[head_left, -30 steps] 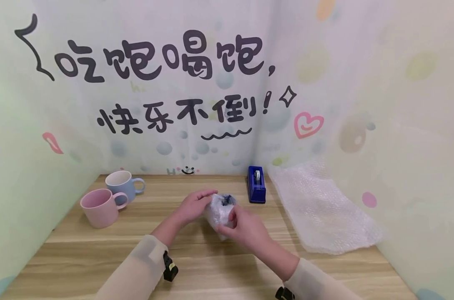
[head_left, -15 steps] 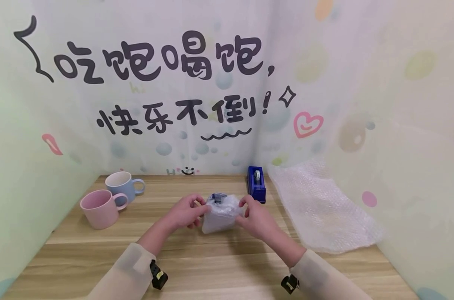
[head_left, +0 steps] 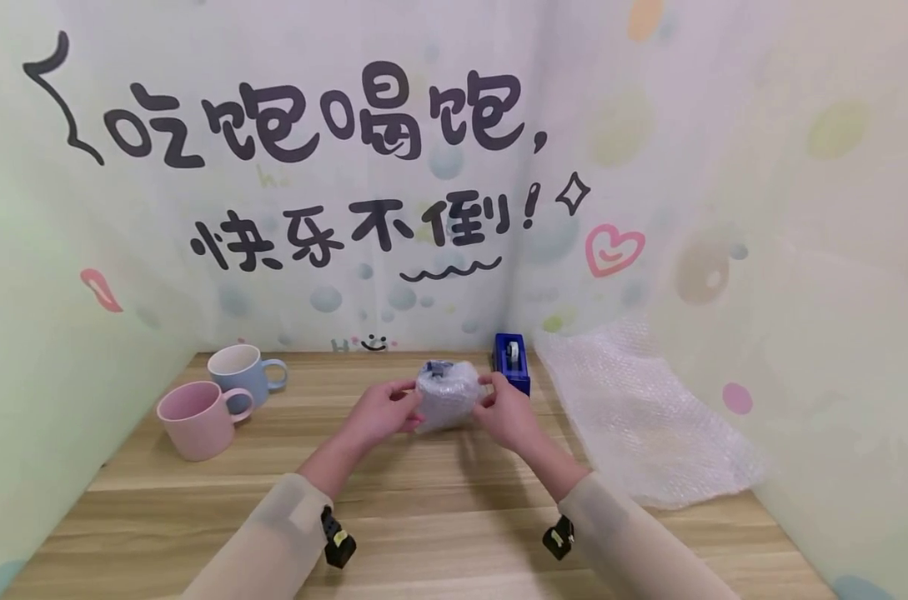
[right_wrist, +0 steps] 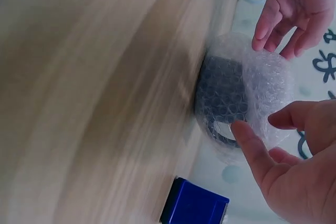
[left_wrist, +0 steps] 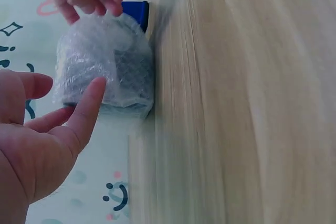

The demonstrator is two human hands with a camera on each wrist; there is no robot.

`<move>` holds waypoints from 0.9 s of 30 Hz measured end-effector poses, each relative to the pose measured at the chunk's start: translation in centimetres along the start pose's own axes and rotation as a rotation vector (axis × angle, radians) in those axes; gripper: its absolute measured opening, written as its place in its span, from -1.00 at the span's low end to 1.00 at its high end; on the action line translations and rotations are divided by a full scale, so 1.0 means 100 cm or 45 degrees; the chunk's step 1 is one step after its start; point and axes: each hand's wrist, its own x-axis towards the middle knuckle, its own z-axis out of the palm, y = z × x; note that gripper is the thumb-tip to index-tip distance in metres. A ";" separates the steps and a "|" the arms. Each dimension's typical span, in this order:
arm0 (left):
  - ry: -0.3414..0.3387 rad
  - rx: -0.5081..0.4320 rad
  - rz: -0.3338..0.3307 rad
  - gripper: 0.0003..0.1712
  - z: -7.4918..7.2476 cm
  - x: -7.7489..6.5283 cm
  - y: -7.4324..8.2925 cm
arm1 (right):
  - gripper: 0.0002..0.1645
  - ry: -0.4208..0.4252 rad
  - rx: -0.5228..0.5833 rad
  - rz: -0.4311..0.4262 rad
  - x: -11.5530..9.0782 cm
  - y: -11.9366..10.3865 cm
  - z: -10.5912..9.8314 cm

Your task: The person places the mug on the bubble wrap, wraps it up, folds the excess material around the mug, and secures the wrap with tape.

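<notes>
"While my left hand [head_left: 382,412] and right hand [head_left: 508,412] grip the bubble-wrapped bundle [head_left: 449,400] from opposite sides, I seem to be positioning it."

"Where?"

"Touching the tabletop [head_left: 423,517] or just above, I can't tell; near the blue tape dispenser [head_left: 510,364]. Next probably calls for an even, gentle release."

Small booth-like space, walls [head_left: 318,183] with printed lettering, wood-grain tabletop [head_left: 438,517]

Just below centre, the person's bare left hand [head_left: 382,413] and bare right hand [head_left: 509,415] face each other, fingers parted; beige-sleeved forearms [head_left: 266,537] slant from the bottom edge.
</notes>
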 end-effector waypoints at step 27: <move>-0.124 -0.019 0.078 -0.05 0.025 0.070 0.005 | 0.04 -0.082 -0.046 0.129 0.098 0.028 0.019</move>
